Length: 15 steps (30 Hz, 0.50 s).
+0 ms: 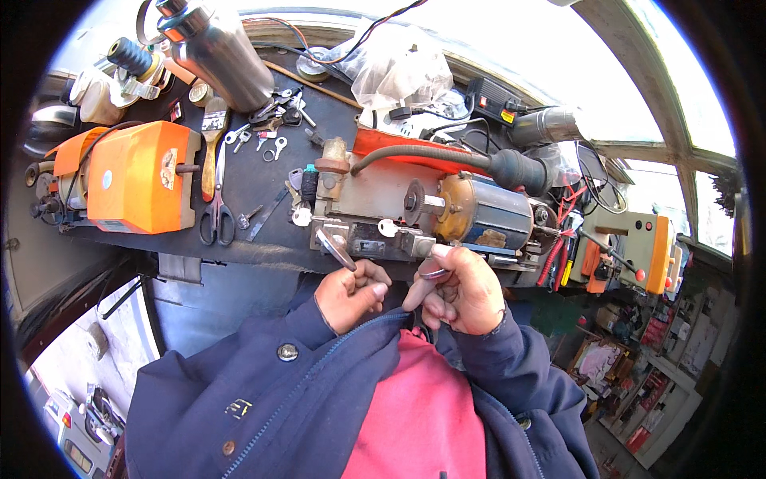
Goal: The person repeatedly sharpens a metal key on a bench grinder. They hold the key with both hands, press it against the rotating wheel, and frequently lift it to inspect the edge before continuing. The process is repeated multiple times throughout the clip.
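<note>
A key-cutting machine [373,209] stands at the bench's front edge, with a blue-grey motor [496,214] and a toothed cutter wheel [413,201]. One key [302,216] sits at its left clamp, another key [387,228] at the right one. My right hand [467,294] pinches a round metal clamp knob [433,273] between thumb and fingers. Just below the left clamp knob [336,249] is my left hand [351,294], its fingers curled in toward the thumb. Whether that hand touches the knob, or has anything inside it, I cannot make out.
An orange machine [132,182] stands at left, near scissors [217,211], a brush [214,136] and loose keys [275,148]. Behind them rises a steel bottle [219,64]. Rightward are pliers [568,259] and a yellow-sided machine [658,254]. A plastic bag [403,68] lies by the window.
</note>
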Each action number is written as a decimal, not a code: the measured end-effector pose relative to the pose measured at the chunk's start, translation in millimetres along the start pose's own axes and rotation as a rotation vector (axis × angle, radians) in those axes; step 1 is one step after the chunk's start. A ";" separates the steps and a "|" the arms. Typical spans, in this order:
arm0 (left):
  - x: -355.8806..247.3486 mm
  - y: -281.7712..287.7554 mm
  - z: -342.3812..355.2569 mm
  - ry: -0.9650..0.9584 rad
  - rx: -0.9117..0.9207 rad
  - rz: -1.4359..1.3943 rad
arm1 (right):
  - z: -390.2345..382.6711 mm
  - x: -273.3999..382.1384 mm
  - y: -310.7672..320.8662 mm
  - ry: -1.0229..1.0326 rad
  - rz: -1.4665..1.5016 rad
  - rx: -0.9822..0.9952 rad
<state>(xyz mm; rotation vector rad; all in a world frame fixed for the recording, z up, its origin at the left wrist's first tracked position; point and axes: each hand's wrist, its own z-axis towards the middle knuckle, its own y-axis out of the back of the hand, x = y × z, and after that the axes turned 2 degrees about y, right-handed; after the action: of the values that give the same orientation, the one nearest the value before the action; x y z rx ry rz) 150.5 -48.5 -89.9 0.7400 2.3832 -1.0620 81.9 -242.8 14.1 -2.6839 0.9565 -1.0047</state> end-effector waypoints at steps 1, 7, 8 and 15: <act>4.1 7.4 2.6 0.039 -0.014 -0.027 | 1.9 0.2 0.6 -0.009 0.045 0.006; 27.0 20.8 10.2 0.074 -0.104 -0.687 | 4.1 1.6 1.5 -0.001 0.053 0.030; 27.7 22.2 10.1 0.061 -0.109 -0.755 | 3.8 0.8 1.5 0.000 0.083 0.042; 16.3 17.6 6.5 -0.006 -0.125 -0.980 | 3.1 -7.0 6.6 -0.151 0.482 0.321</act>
<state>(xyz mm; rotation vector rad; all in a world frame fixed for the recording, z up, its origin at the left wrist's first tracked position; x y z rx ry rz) 150.0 -38.7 -112.7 -0.5659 2.7925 -1.1945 76.4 -244.2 5.7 -2.0902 1.2099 -0.7616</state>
